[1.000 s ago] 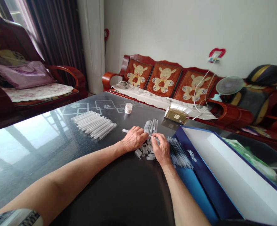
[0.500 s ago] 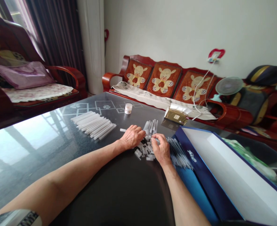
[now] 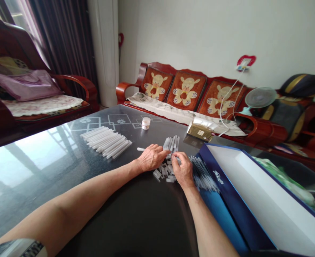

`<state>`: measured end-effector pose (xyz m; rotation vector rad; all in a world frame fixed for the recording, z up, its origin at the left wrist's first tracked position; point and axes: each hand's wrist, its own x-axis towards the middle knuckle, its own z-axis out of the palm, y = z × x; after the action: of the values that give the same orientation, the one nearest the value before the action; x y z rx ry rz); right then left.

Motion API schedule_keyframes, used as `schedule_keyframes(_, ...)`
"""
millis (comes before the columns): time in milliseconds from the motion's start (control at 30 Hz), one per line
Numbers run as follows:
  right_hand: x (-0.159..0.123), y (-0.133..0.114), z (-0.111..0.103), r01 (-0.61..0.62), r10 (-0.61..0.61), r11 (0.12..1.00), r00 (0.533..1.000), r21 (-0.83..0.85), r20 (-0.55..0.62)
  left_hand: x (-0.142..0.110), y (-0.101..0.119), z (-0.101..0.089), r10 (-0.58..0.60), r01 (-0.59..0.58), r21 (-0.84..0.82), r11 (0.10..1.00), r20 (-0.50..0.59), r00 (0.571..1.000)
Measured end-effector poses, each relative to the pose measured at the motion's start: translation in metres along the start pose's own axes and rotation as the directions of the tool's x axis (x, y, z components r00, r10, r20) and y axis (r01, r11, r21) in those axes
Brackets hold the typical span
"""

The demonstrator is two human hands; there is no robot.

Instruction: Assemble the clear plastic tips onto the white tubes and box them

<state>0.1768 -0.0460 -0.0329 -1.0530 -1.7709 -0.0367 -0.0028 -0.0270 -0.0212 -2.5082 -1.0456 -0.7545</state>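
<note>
My left hand (image 3: 152, 157) is closed around a white tube (image 3: 140, 149), whose end sticks out to the left of the hand. Close beside it, my right hand (image 3: 183, 169) is pinched at the fingertips, meeting the left fingers; what it holds is too small and hidden to make out. Below and between the hands lies a heap of short translucent pieces (image 3: 163, 171). Just beyond the fingers is a small group of short tubes (image 3: 171, 143). A row of long white tubes (image 3: 106, 142) lies to the left. Right of my right hand, thin clear sticks (image 3: 204, 175) are bunched together.
On the dark glossy table (image 3: 66, 157), a small white cup-like container (image 3: 146, 123) and a gold tissue pack (image 3: 200, 131) stand farther back. A large blue box (image 3: 227, 185) with a white inside takes up the right side. A wooden sofa (image 3: 132, 87) stands behind.
My left hand has shifted very slightly to the right, its fingers reaching closer over to the right fingertips, with the tube still in it. My right hand has barely moved.
</note>
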Motion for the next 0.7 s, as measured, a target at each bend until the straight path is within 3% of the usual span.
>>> schedule_keyframes(233, -0.001, 0.012, -0.005, -0.203, 0.188, 0.978, 0.953, -0.041, -0.237, -0.001, -0.007, 0.001, -0.13, 0.132, 0.026, 0.991, -0.07, 0.989)
schedule_keyframes(367, 0.002, 0.007, -0.005, -0.117, 0.071, 0.985, 0.947, -0.128, -0.313, -0.002, -0.007, 0.004, -0.112, 0.114, 0.035, 0.993, -0.07, 0.991)
schedule_keyframes(500, 0.003, -0.014, -0.004, 0.089, -0.111, 0.968, 0.99, -0.236, -0.082, -0.002, -0.003, 0.004, -0.076, 0.079, 0.034, 0.996, -0.089, 0.993)
schedule_keyframes(600, 0.0, -0.024, -0.002, 0.157, -0.14, 0.95, 0.987, -0.269, 0.083, -0.002, -0.002, 0.001, -0.05, 0.053, 0.028, 0.998, -0.107, 0.993)
schedule_keyframes(700, -0.001, -0.025, -0.002, 0.176, -0.139, 0.951, 0.978, -0.256, 0.158, -0.002, -0.002, -0.001, -0.019, 0.021, 0.02, 1.0, -0.11, 0.994)
